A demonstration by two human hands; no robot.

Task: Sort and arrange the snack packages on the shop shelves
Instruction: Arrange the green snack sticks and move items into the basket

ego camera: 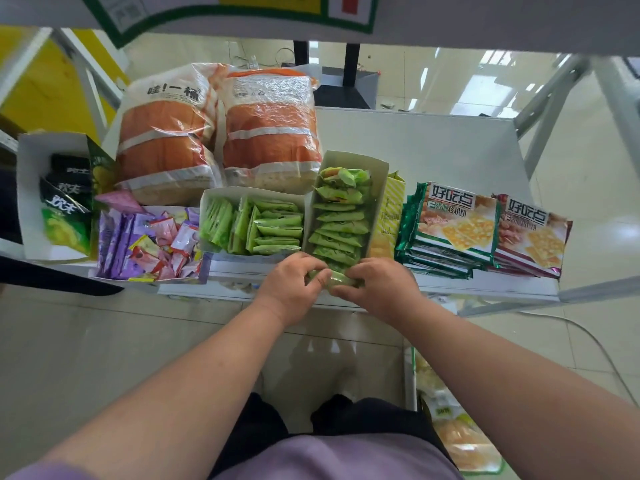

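My left hand (293, 285) and my right hand (377, 285) meet at the shelf's front edge and together pinch a small green snack packet (337, 277), fingers curled round its ends. Just behind it a tilted white cardboard box (379, 168) holds a row of the same green packets (337, 230). A second white box (209, 199) to its left holds more green packets (266, 225).
Two big orange bread bags (166, 133) stand at the back of the white shelf (450, 150). Mixed purple and pink sweets (149, 240) fill a tray on the left, beside a box of dark packets (65, 209). Stacked cracker packs (457, 226) lie on the right. A lower shelf (450, 427) holds yellow packs.
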